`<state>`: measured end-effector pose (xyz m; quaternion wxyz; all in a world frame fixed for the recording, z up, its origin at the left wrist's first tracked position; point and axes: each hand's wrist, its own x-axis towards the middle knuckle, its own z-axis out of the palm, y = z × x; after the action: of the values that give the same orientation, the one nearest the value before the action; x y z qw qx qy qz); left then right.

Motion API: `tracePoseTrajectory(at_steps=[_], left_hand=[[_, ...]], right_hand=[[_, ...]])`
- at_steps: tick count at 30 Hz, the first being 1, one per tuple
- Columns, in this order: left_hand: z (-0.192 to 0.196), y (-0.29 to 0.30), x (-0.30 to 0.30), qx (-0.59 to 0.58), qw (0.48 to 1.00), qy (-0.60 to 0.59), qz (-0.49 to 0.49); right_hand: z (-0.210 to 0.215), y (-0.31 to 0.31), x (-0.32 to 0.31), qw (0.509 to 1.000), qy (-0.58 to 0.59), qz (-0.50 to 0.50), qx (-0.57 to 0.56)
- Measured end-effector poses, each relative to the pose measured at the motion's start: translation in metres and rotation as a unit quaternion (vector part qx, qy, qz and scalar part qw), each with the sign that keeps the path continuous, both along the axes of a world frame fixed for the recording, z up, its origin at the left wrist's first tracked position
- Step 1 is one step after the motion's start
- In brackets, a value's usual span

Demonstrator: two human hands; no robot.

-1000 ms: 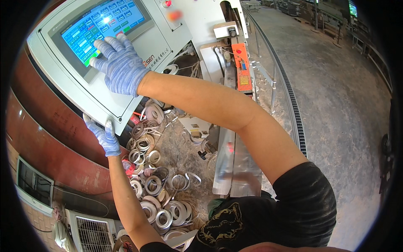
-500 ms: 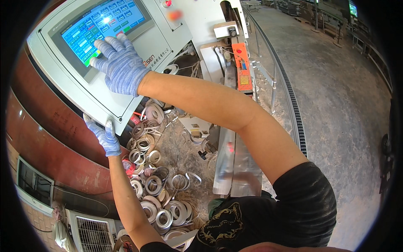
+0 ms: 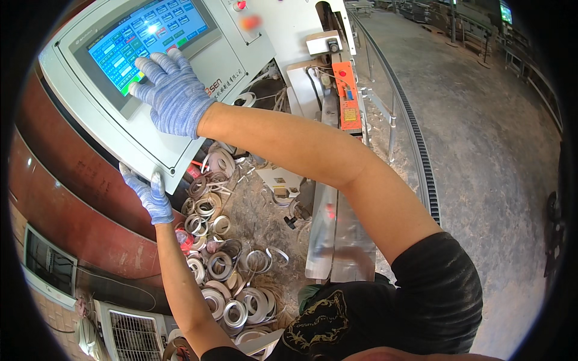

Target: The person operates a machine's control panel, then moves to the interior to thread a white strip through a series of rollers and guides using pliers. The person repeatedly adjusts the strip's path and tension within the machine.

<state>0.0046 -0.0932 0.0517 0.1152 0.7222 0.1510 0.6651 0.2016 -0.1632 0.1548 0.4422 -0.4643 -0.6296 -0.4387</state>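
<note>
My right hand, in a blue-and-white knit glove with pale fingertips, lies over the lower edge of a touch screen. Its fingers are spread and hold nothing; the thumb is at a green and yellow area in the screen's lower left corner. The screen, lit blue with rows of buttons, is set in a light grey control panel. Lower down, my left hand, gloved alike, grips the panel's bottom edge, with the thumb apart from the fingers. Part of those fingers is hidden by the edge.
Several rolls of edge-banding strip lie heaped on the dusty floor below the panel. Right of them runs a metal machine bed, with an orange control box beyond. A curved black toothed rail passes on the right. Dark red panels stand at left.
</note>
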Motion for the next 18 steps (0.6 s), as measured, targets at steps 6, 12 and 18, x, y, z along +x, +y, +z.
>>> tracePoseTrajectory(at_steps=[6, 12, 18], left_hand=[[-0.0007, 0.0018, -0.0013, 0.005, 1.000, 0.003, 0.008], [0.0004, -0.0004, 0.0007, 0.003, 1.000, 0.001, 0.005], [-0.0009, 0.0042, -0.0045, 0.023, 0.999, 0.022, 0.034]], right_hand=[[-0.0013, -0.0029, -0.0010, 0.999, 0.021, 0.017, 0.036], [-0.0015, -0.0016, -0.0006, 0.999, 0.022, 0.018, 0.044], [-0.0015, -0.0011, -0.0011, 0.998, 0.023, 0.025, 0.046]])
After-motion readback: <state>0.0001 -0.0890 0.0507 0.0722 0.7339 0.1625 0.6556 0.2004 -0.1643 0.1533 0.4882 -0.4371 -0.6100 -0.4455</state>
